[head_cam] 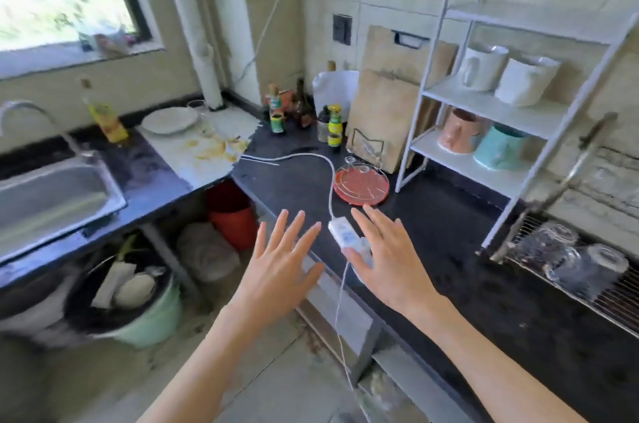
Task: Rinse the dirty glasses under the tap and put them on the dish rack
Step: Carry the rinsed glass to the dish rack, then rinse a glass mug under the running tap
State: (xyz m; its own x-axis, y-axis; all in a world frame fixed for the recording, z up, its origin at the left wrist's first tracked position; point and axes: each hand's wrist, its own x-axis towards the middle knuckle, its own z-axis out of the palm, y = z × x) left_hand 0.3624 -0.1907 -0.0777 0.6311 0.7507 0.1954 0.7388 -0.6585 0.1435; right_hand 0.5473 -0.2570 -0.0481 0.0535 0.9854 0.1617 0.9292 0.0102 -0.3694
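Nothing is being held atm. Left hand (280,263) and right hand (387,260) are both spread flat w/ fingers straight, hovering over the edge of the dark counter (449,284), one each side of a white power strip (345,232). The right hand's thumb looks to be touching or just over the strip, can't be told for sure.

Two clear glasses (581,260) are lying on the wire dish rack (615,301) at the far right, well apart from both hands. Another glass (197,108) can be made out behind the white plate (169,120) near the pipe, but it's blurry, so dirty or not can't be said.

Sink (58,194) and tap (31,114) are off to the left; no water can be seen running.

So prob the step in hand is btw glasses: part of the job looks done, and the next one still has to be fetched. Next move calls for a reach across to the back-left corner, the glass to be gripped round its side, then carried over to the tap. The cord (325,173) across the counter should be avoided.
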